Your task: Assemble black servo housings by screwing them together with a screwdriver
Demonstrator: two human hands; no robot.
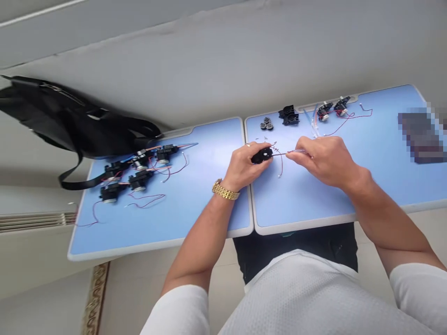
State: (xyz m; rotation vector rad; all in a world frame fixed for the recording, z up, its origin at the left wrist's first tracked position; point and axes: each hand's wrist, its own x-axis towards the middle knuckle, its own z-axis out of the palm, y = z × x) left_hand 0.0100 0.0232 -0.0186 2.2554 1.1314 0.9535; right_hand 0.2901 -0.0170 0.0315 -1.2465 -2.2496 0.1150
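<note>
- Left hand [240, 164], gold watch [226, 191] at its wrist, grips a small black assembly [259, 156]
- Right hand [323, 160] pinches a slim translucent-handled tool [297, 150], tip at the assembly
- Three round metallic parts [267, 124] lie beside black plastic housings [291, 119]
- Black bag [73, 118] stands behind wired black units [140, 179]
</note>
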